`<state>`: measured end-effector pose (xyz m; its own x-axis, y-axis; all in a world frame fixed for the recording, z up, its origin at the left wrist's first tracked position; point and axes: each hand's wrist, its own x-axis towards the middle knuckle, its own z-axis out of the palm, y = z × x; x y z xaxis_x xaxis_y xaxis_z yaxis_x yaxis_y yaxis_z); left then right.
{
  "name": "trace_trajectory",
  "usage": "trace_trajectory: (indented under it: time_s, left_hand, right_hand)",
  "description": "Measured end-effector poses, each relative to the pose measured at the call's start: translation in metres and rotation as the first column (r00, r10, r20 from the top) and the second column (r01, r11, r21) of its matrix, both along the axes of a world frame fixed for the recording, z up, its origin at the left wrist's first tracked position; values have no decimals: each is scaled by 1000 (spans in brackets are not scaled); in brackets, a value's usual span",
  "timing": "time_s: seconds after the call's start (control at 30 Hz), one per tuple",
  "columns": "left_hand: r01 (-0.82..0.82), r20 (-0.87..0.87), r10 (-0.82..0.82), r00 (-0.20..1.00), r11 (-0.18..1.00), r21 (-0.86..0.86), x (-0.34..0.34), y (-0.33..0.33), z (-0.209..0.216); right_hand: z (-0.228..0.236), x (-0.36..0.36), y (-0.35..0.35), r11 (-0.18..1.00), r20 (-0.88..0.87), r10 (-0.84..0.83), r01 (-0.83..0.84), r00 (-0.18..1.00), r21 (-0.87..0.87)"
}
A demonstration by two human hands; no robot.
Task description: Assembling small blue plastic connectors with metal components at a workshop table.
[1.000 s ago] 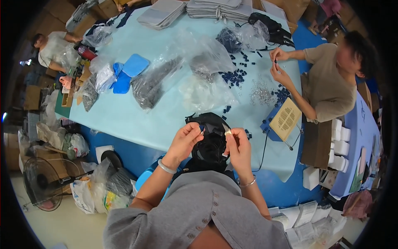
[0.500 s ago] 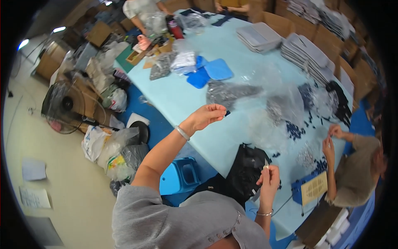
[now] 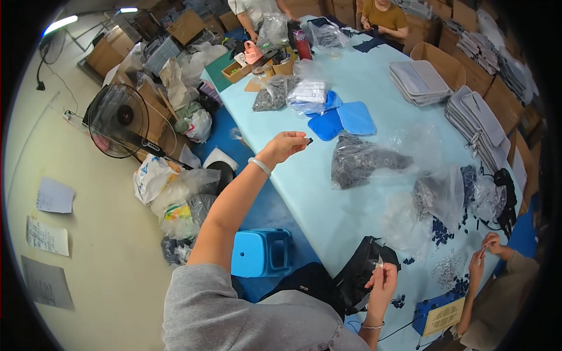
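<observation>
From my seat I see my left hand (image 3: 287,145) stretched far out over the near-left edge of the pale blue work table (image 3: 363,76), its fingers closed in a pinch on a tiny dark piece (image 3: 309,140) that sticks out just past the fingertips; what the piece is I cannot make out. My right hand (image 3: 383,276) is drawn in close to my body at the near edge of the table, thumb and fingers pinched on a small pale sliver of clear plastic (image 3: 379,263) held upright. The two hands are well apart, the left high and forward, the right low and near. Just to the left of the right hand, touching the table's near edge, lies a black fabric bag (image 3: 357,275), slumped and partly open. Between the hands, further onto the table, rests a clear plastic bag stuffed with dark grey pieces (image 3: 360,161), and beyond the left hand lie two bright blue flat pads (image 3: 342,120) side by side. Small dark blue bits (image 3: 440,231) are scattered on the table to the right of the black bag. Under the left forearm, on the floor beside the table, stands a light blue plastic stool (image 3: 260,253). At the lower right, another person's hands (image 3: 483,251) are held together over the table's corner.
</observation>
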<state>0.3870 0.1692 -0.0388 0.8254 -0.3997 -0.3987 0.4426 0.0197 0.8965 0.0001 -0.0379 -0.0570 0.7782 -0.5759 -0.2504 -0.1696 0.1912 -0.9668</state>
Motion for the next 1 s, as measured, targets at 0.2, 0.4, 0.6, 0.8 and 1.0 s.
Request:
trace_trajectory:
  time_s: [0.2,0.4,0.6,0.8,1.0]
  left_hand:
    - [-1,51,7,999,993,-117,8,26,-28]
    - [20,7,-19,1000,980,-200,-17,21,-18]
    - [-4,-36,-5,999,973,-232,-46,15,-12]
    - [32,-85,-54,995,969,-244,-75,-1,-22]
    - [117,-151,-169,974,946,-302,-118,-26,-25]
  right_hand:
    - [-11,6,5,998,40,36,-34,999,-47]
    - [14,9,17,998,95,52,-48,994,-52]
    - [23,6,16,994,116,50,-38,992,-102]
    - [21,-3,14,995,157,61,-47,986,-88]
    - [18,-17,13,995,174,53,-38,983,-90]
